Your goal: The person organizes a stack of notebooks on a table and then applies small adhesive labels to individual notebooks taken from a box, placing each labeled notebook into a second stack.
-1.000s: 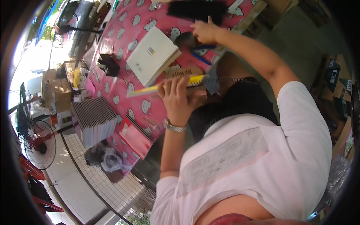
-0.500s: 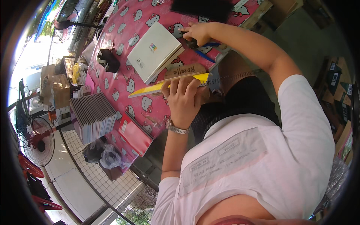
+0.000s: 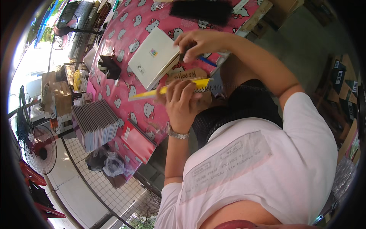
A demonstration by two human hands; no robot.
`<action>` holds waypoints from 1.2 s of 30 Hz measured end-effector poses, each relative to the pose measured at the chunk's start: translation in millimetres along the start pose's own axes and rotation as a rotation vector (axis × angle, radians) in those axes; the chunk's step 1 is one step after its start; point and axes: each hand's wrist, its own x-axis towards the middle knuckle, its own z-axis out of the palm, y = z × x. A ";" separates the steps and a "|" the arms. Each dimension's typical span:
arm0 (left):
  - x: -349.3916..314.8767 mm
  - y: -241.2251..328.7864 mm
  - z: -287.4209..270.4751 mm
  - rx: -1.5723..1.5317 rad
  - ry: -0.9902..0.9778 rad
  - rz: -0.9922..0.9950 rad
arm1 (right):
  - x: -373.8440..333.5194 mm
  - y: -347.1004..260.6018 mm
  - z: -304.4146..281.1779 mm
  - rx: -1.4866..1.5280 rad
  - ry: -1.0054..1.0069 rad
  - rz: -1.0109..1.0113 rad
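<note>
A yellow-covered notebook [image 3: 167, 90], seen nearly edge-on, is clasped by my left hand [image 3: 182, 101], which wears a metal watch. A dark spiral coil [image 3: 225, 87] runs along its edge and trails past its right end over my lap. My right hand [image 3: 198, 44] is bent over a pair of blue-handled pliers [image 3: 207, 61], its fingers curled on their dark part, which they mostly hide. Left of it, a white-covered spiral notebook [image 3: 152, 53] lies on another notebook. A brown cardboard piece [image 3: 192, 73] with handwriting sits behind the yellow notebook.
The table has a pink patterned cover [image 3: 146, 110]. A tall stack of notebooks [image 3: 95, 124] stands at its left, beside a red folder [image 3: 137, 141] and plastic bags [image 3: 113, 162]. Black coils [image 3: 200, 11] lie at the far edge. Fans [image 3: 41, 149] stand left; cardboard boxes [image 3: 341, 84] sit right.
My right hand has drawn left and toward me, its pointing finger now curled, and a dark part shows between its fingers. My left hand still holds the yellow notebook.
</note>
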 end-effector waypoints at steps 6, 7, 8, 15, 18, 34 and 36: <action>-4.7 -8.5 0.2 0.120 0.064 -0.051 | -19.8 -17.7 15.6 -0.081 -0.320 0.065; -4.3 -9.0 -0.7 0.111 0.062 -0.049 | -18.4 -22.1 17.5 0.125 -0.402 0.008; -3.8 -9.5 -2.2 0.103 0.060 -0.047 | -18.4 -27.9 20.9 0.332 -0.483 -0.048; -0.1 -6.7 -6.7 0.085 0.051 -0.018 | -7.3 -29.3 18.5 0.328 -0.499 0.096; -0.3 -7.4 -5.7 0.091 0.046 -0.030 | -5.4 -30.2 19.2 0.309 -0.542 0.134; -5.0 -16.9 -4.7 -0.007 0.085 -0.075 | 7.4 -39.2 20.4 0.226 -0.553 0.012; -8.1 -19.9 -4.5 -0.072 0.095 -0.090 | 8.8 -38.3 25.5 0.205 -0.553 -0.005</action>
